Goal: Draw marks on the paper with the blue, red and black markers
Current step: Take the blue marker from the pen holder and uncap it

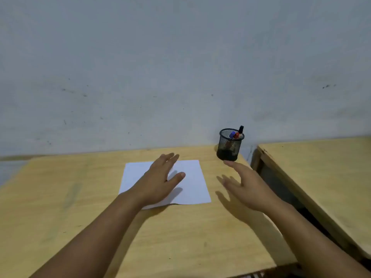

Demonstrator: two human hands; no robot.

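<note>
A blank white sheet of paper [192, 183] lies on the wooden table [80, 207]. My left hand [160, 181] rests flat on the sheet, fingers spread, holding nothing. A black mesh pen cup [229, 147] stands at the table's far right corner. Inside it are a blue marker [232, 134], a red marker [236, 135] and a black marker [241, 129], caps up. My right hand [247, 185] hovers open over the table just right of the paper, its fingertips near the cup's base, holding nothing.
A second wooden table [321, 177] stands to the right, separated by a dark gap [281, 189]. A grey, scuffed wall [180, 67] runs directly behind both tables.
</note>
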